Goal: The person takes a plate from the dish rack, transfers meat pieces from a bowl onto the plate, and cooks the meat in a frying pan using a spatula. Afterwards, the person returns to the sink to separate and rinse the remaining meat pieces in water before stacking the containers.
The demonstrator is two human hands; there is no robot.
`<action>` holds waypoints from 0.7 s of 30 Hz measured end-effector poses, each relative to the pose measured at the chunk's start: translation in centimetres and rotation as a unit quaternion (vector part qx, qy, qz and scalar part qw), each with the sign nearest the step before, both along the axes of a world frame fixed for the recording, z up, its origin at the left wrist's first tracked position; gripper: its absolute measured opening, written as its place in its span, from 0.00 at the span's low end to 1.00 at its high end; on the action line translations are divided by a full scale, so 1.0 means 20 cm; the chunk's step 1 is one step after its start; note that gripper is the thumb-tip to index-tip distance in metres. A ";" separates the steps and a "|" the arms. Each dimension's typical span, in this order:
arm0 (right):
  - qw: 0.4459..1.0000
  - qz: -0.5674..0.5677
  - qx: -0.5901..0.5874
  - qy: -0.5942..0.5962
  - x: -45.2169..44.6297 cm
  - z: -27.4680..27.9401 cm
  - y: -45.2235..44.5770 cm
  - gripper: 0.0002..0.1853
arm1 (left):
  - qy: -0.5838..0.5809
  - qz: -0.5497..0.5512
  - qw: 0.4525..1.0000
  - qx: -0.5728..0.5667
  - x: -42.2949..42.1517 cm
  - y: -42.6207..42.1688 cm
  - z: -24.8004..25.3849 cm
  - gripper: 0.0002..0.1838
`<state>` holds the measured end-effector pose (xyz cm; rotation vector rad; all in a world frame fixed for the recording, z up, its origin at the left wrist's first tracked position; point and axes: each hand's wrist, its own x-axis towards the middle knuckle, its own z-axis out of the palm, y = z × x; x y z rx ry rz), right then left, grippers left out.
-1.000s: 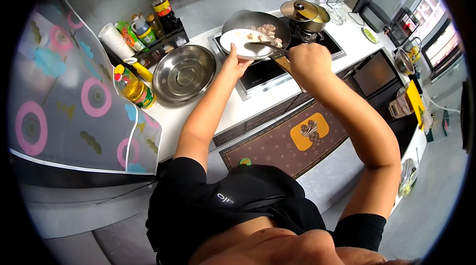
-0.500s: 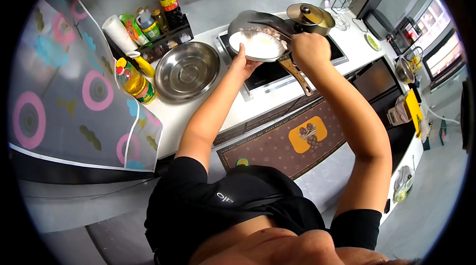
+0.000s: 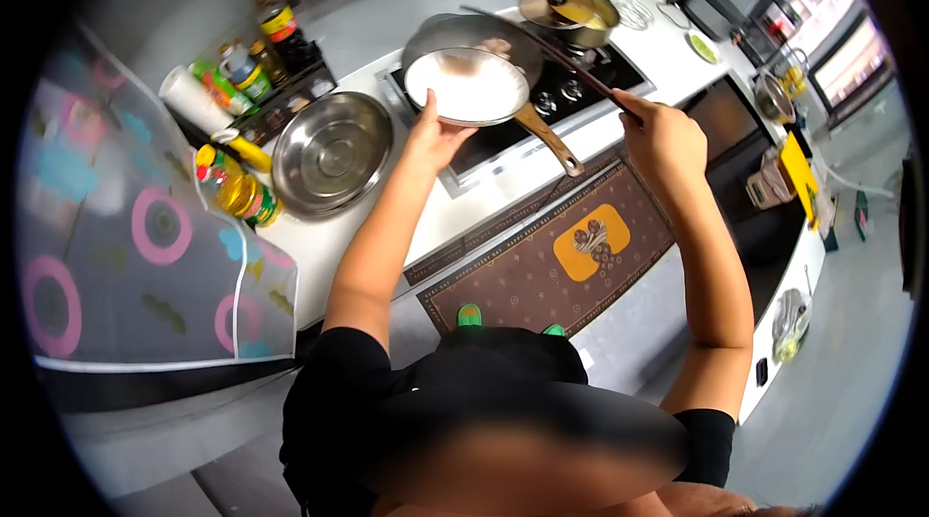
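Observation:
My left hand (image 3: 437, 138) grips the near edge of a white plate (image 3: 464, 89), tilted in front of and partly over a dark wok (image 3: 523, 51). Pieces of meat (image 3: 495, 47) show in the wok beyond the plate. The wok's wooden handle (image 3: 550, 140) points toward me, with no hand on it. My right hand (image 3: 666, 138) is closed round the end of a long dark utensil (image 3: 571, 64), which reaches across above the wok; its far end is blurred.
Left of the stove stands a steel basin (image 3: 334, 154), beside an oil bottle (image 3: 237, 190) and a rack of bottles (image 3: 295, 96). A lidded pot (image 3: 581, 22) is on the back right burner. Farther right lies a green-filled dish (image 3: 703, 47).
My right hand has moved right and back from the wok, and the utensil now lies across above it. The plate shows less food residue. The camera view has shifted.

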<state>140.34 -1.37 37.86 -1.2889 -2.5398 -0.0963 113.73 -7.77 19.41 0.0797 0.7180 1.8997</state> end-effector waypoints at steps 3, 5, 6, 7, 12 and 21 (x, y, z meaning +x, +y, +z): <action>0.987 -0.058 -0.075 0.131 0.36 -0.09 0.14 0.15 | 0.015 -0.015 0.999 -0.027 0.08 -0.01 0.09 0.39; 0.969 -0.076 -0.096 0.216 0.70 -0.29 0.28 0.16 | 0.039 -0.045 0.998 -0.022 0.15 0.02 0.13 0.38; 0.962 -0.085 -0.094 0.242 0.86 -0.37 0.31 0.16 | 0.051 -0.056 0.997 -0.018 0.19 0.06 0.14 0.37; 0.958 -0.124 -0.098 0.240 1.02 -0.42 0.33 0.16 | 0.061 -0.060 0.996 -0.036 0.27 0.10 0.20 0.35; 0.936 -0.250 -0.121 0.215 1.82 -0.70 0.44 0.16 | 0.146 -0.094 0.983 -0.051 0.65 0.44 0.31 0.32; 0.801 -0.438 -0.236 0.332 2.79 -1.01 0.63 0.16 | 0.096 -0.164 0.982 -0.005 1.57 1.40 0.45 0.29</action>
